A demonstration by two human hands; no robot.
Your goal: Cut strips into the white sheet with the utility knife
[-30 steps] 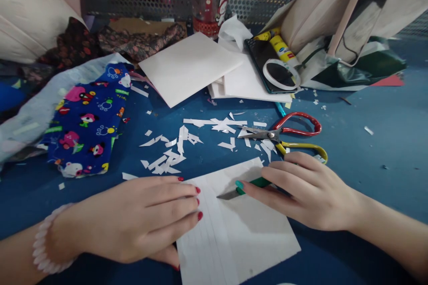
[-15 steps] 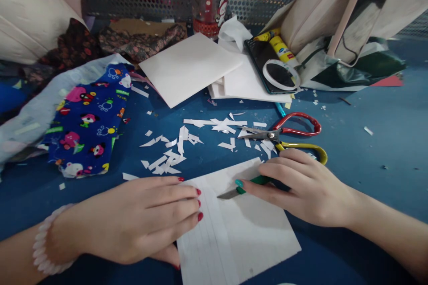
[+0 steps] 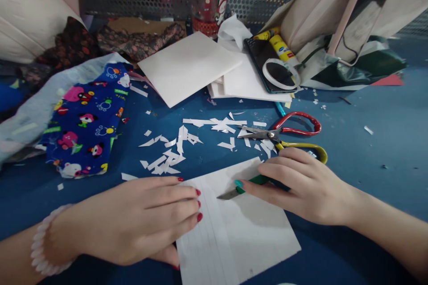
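My right hand (image 3: 301,187) is closed around a green-handled utility knife (image 3: 230,194). Its blade points left over a white sheet of paper or card (image 3: 264,240), and whether the tip touches the sheet I cannot tell. Faint lines run along the sheet's left part. Flat on that left edge lies my left hand (image 3: 140,218), fingers stretched out, with a pale bead bracelet at the wrist. Just beyond my right hand rest scissors (image 3: 272,134) with one red and one yellow handle. White paper scraps (image 3: 167,160) are scattered past the sheet.
At the left lies blue patterned fabric (image 3: 88,124). White boards (image 3: 189,69) lie at the back, near a red-lidded cup (image 3: 209,4). To their right are a roll of tape (image 3: 267,73) on a dark phone (image 3: 259,51), a glue stick (image 3: 282,49) and a propped phone (image 3: 364,13).
Almost nothing differs. The left hand and the fabric appear a few pixels further left; both hands keep their hold and the knife stays in place.
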